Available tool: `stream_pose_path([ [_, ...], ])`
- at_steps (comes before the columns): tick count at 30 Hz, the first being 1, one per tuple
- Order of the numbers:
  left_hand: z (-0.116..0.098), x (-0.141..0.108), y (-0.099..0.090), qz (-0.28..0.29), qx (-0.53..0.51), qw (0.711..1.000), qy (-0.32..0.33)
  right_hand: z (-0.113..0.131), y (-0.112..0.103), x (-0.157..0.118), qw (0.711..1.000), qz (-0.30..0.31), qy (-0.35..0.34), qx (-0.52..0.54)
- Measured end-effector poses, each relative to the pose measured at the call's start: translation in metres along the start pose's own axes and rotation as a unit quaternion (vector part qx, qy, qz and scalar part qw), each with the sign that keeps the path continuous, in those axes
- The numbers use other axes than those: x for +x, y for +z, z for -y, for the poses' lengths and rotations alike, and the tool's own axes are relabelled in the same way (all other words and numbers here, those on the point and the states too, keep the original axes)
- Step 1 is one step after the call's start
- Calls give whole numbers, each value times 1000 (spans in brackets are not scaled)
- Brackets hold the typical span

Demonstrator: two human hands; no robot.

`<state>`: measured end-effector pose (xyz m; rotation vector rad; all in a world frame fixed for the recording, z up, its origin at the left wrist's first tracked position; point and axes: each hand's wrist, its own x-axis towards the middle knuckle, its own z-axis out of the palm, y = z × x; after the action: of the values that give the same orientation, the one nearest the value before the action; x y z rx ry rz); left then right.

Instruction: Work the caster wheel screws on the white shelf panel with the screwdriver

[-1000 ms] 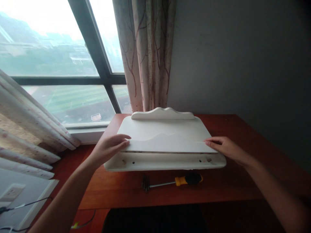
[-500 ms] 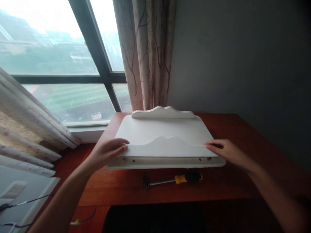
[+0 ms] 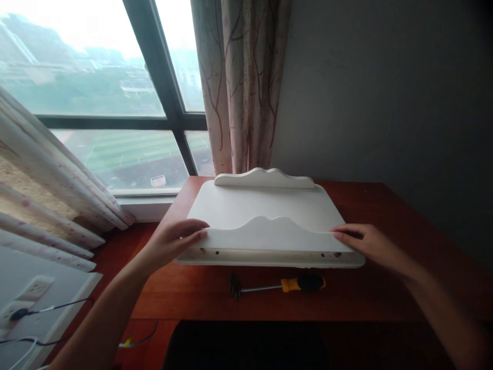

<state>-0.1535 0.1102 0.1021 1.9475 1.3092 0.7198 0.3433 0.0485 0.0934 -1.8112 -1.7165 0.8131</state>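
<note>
At far left, a pale patterned curtain (image 3: 46,169) hangs beside the window (image 3: 88,77), with a wall socket (image 3: 36,289) and a plugged-in black cord below it. Next comes the left hand (image 3: 179,240), reaching in from the lower left; its thumb and fingers are nearly closed together, pinching the left end of the white wavy-topped strip (image 3: 265,237). That strip stands on its long edge at the near part of a white board (image 3: 265,203), which lies on the reddish-brown wooden surface (image 3: 185,298). The board's near margin shows in front of the strip, with small dark holes toward both ends. Along its far edge stands a second wavy-topped strip (image 3: 264,179), with another curtain (image 3: 242,87) behind. In front of the board, a cluster of small dark screws (image 3: 234,286) sits at the tip of a yellow-and-black screwdriver (image 3: 304,283). At right, the right hand (image 3: 360,239) pinches the near strip's other end, thumb and fingers likewise only slightly apart; both hold it by its ends.
</note>
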Motion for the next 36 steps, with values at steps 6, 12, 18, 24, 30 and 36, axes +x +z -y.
stream_pose_path([
  [6, -6, -6, 1, -34, 39, 998, 24, -2, -1, -4, 1000, -6, 7, 9],
  [12, -20, -18, 3, -70, 86, 990, 87, -3, -6, -19, 999, -30, -26, -30],
  [18, -22, -34, 5, -92, 94, 982, 136, -10, -4, -38, 991, -56, -96, -73],
  [24, -20, -40, 10, -126, 119, 972, 158, -16, 5, -44, 977, -102, -169, -83],
  [30, -18, -41, 12, -136, 121, 970, 161, -18, 10, -44, 972, -124, -180, -87],
  [36, -13, -41, 13, -134, 109, 974, 149, -20, 15, -47, 970, -136, -179, -96],
])
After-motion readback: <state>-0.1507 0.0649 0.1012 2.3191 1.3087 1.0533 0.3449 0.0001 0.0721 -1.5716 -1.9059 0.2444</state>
